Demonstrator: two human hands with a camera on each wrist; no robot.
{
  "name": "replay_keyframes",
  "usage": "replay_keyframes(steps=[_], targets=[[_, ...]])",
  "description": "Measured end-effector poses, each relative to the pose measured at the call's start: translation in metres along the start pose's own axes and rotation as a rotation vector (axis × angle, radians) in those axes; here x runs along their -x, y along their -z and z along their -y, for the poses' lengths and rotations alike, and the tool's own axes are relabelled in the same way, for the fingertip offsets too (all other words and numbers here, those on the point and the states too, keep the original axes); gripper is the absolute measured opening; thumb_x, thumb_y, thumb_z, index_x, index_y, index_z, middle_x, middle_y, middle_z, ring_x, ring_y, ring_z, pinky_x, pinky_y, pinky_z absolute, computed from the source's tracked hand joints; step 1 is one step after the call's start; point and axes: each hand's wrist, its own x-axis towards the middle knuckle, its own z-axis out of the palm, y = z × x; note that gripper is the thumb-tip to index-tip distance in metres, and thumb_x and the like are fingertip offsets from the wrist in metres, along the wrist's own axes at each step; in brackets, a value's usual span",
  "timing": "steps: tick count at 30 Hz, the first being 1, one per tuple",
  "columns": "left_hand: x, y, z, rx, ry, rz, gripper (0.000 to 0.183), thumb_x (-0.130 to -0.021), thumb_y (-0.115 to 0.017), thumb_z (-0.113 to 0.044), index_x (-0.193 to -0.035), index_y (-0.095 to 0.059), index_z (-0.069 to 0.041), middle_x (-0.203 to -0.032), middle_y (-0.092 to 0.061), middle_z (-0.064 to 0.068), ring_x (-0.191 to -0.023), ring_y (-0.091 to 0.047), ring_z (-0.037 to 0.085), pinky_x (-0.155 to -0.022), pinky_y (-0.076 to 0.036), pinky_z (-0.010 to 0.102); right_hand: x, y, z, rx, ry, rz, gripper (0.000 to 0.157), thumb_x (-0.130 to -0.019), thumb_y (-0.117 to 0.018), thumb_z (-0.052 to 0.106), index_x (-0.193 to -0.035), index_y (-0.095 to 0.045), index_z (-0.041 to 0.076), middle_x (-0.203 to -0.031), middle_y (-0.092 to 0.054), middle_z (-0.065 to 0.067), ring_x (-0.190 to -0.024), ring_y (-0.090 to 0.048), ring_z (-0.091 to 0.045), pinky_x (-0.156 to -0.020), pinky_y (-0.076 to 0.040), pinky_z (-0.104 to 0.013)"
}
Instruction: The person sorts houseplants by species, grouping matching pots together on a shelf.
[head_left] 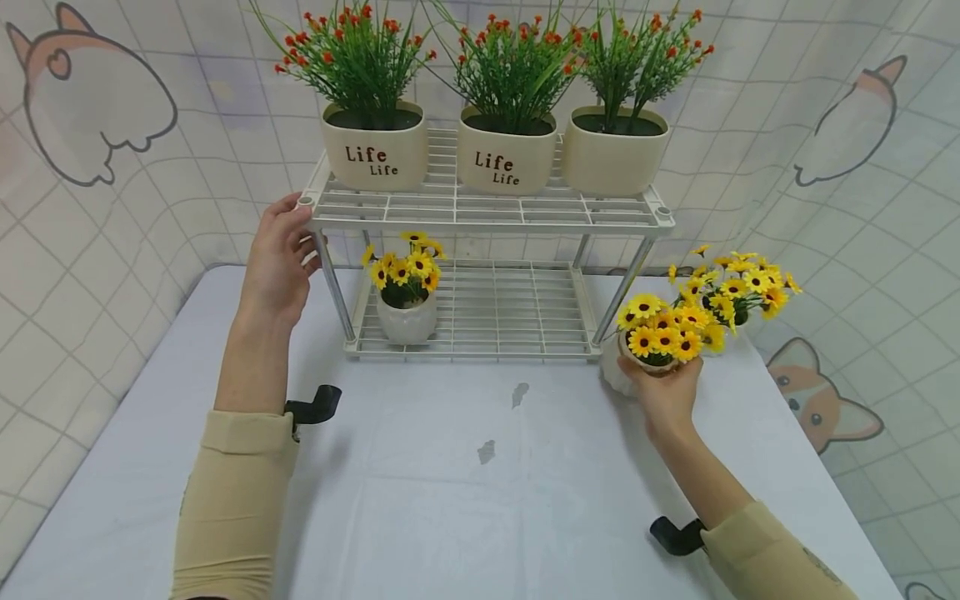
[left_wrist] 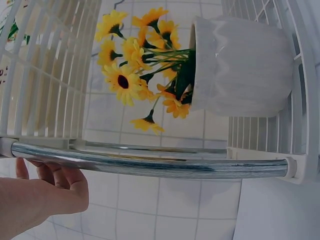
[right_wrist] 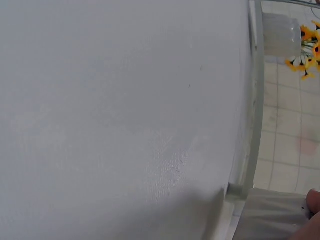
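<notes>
A white two-tier wire rack [head_left: 487, 227] stands on the table. My left hand [head_left: 279, 254] is at its upper left corner, fingers curled about the top of the metal post [left_wrist: 150, 162]. On the lower shelf, at the left, sits a small white pot of yellow flowers [head_left: 407, 321], close up in the left wrist view. To the right of the rack, my right hand [head_left: 670, 396] grips a similar white flower pot [head_left: 617, 373] with yellow daisy-like blooms [head_left: 663, 329]. Only its pale wall [right_wrist: 272, 215] and part of the fingers show in the right wrist view.
Three cream planters with red-flowered greenery, left [head_left: 375, 154], middle [head_left: 506, 158] and right [head_left: 615, 158], line the upper shelf. Another bunch of yellow flowers [head_left: 750, 283] stands behind the right hand, near the table's right edge. A white cloth [head_left: 420, 500] covers the table.
</notes>
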Motion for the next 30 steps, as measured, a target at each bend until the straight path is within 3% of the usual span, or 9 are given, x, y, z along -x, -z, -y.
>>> replay_keyframes(steps=[5, 16, 24, 30], targets=[[0.0, 0.0, 0.0, 0.0, -0.001, 0.0, 0.045, -0.103, -0.058, -0.034, -0.143, -0.041, -0.021, -0.133, -0.047, 0.004, -0.114, -0.04, 0.018, -0.091, -0.025, 0.036, 0.016, 0.001, 0.004, 0.041, 0.0, 0.045, 0.101, -0.086, -0.083, 0.003, -0.157, -0.012, 0.019, -0.163, -0.024, -0.003, -0.15, -0.024, -0.018, -0.121, -0.016, -0.033], [-0.001, 0.0, 0.001, 0.0, -0.001, -0.003, 0.046, -0.103, -0.059, -0.034, -0.143, -0.041, -0.021, -0.131, -0.047, 0.004, -0.113, -0.04, 0.019, -0.091, -0.026, 0.035, 0.049, -0.019, 0.005, 0.009, 0.145, 0.195, 0.092, -0.087, -0.081, 0.001, -0.155, -0.022, 0.019, -0.155, -0.032, 0.001, -0.143, -0.03, -0.016, -0.118, -0.026, -0.043], [-0.001, 0.0, 0.0, 0.0, 0.002, 0.002, 0.046, -0.103, -0.059, -0.034, -0.143, -0.041, -0.02, -0.131, -0.049, 0.005, -0.112, -0.041, 0.018, -0.091, -0.026, 0.036, 0.056, -0.045, 0.005, 0.022, 0.173, 0.282, 0.091, -0.085, -0.083, 0.0, -0.154, -0.025, 0.017, -0.155, -0.034, -0.002, -0.145, -0.03, -0.02, -0.12, -0.018, -0.047], [0.0, 0.001, 0.0, -0.007, -0.001, 0.001, 0.045, -0.103, -0.058, -0.034, -0.143, -0.042, -0.021, -0.131, -0.048, 0.005, -0.113, -0.04, 0.019, -0.092, -0.025, 0.036, 0.057, -0.069, 0.004, 0.029, 0.202, 0.317, 0.09, -0.084, -0.084, 0.002, -0.152, -0.026, 0.013, -0.152, -0.037, -0.003, -0.142, -0.033, -0.019, -0.12, -0.018, -0.045]])
